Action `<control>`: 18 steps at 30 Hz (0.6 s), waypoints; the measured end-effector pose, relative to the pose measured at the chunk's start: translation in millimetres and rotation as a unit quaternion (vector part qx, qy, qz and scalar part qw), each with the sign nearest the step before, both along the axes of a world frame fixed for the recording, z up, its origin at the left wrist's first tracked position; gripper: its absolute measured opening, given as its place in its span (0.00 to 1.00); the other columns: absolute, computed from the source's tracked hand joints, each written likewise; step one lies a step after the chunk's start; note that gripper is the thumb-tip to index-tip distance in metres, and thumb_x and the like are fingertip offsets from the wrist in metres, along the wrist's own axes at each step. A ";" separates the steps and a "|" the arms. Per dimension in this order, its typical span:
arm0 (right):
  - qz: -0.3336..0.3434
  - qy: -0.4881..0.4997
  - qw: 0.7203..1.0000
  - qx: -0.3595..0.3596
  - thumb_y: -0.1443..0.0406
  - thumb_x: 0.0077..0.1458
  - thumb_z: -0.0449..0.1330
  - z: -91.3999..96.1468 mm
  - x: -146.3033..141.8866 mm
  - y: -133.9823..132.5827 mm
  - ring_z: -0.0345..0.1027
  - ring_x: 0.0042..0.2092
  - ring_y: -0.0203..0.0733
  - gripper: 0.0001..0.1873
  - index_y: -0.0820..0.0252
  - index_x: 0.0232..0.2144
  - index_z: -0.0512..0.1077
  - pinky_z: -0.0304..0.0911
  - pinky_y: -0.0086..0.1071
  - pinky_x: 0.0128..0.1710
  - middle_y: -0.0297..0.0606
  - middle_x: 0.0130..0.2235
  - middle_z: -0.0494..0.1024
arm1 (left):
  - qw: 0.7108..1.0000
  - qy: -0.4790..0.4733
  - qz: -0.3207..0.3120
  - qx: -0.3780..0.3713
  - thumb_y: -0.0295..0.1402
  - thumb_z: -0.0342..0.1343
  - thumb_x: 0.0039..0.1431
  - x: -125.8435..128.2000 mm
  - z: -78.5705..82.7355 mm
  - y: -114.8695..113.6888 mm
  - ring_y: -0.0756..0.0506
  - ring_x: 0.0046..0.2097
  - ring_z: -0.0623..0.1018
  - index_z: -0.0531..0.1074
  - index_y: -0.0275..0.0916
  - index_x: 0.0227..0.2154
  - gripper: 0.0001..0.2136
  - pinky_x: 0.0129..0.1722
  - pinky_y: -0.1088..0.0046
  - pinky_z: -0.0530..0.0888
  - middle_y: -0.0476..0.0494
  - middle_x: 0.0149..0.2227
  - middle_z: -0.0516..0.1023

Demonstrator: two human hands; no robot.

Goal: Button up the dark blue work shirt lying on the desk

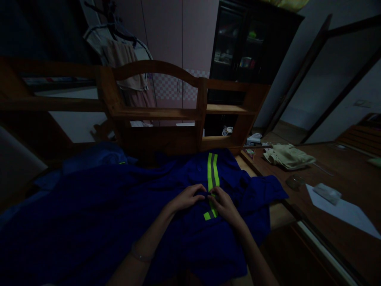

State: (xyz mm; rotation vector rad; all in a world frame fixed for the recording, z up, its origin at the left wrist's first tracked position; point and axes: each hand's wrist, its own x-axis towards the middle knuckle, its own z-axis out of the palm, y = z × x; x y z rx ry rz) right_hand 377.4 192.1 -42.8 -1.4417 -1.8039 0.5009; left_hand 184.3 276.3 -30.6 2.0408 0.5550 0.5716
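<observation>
Spread out before me lies a dark blue work garment (125,210), with a yellow-green and grey reflective stripe (213,171) across its upper part. My left hand (190,196) pinches the blue cloth just left of the stripe, thumb and fingertips close together. On the stripe, my right hand (224,204) pinches the cloth too, its fingertips almost meeting those of the left. What small part of the garment sits between the fingertips is too dark to make out. One sleeve (264,188) stretches to the right.
A wooden headboard with shelves (154,113) rises behind the garment. Lighter blue cloth (95,157) lies at its far left. On the brown table (336,171) at right are a folded beige cloth (287,155), a glass dish (295,182), white paper (354,212) and a clear packet (327,193).
</observation>
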 end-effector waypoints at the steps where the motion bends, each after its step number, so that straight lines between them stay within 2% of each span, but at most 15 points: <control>1: -0.002 -0.004 1.000 0.003 0.63 0.61 0.54 0.6 -0.5 -0.3 0.66 0.41 0.41 0.06 0.57 0.41 0.65 0.60 0.32 0.41 0.36 0.39 0.70 | 1.000 0.000 0.005 0.000 0.34 0.54 0.58 0.4 -0.7 0.0 0.46 0.45 0.73 0.70 0.39 0.43 0.10 0.45 0.74 0.67 0.47 0.42 0.74; 7: -0.011 0.004 1.000 0.015 0.64 0.59 0.55 1.9 -1.0 0.1 0.67 0.41 0.41 0.05 0.57 0.39 0.67 0.60 0.31 0.40 0.37 0.38 0.71 | 0.998 0.005 0.056 0.018 0.32 0.55 0.57 4.1 -4.1 -2.4 0.46 0.43 0.74 0.71 0.40 0.40 0.08 0.43 0.75 0.67 0.48 0.40 0.75; 18: -0.019 -0.008 0.999 0.039 0.67 0.58 0.55 1.9 -1.5 1.8 0.67 0.40 0.40 0.07 0.57 0.40 0.67 0.61 0.31 0.40 0.37 0.38 0.71 | 0.995 -0.013 0.089 0.032 0.32 0.56 0.56 7.9 -0.9 -9.5 0.47 0.44 0.74 0.71 0.41 0.39 0.07 0.43 0.74 0.68 0.49 0.40 0.75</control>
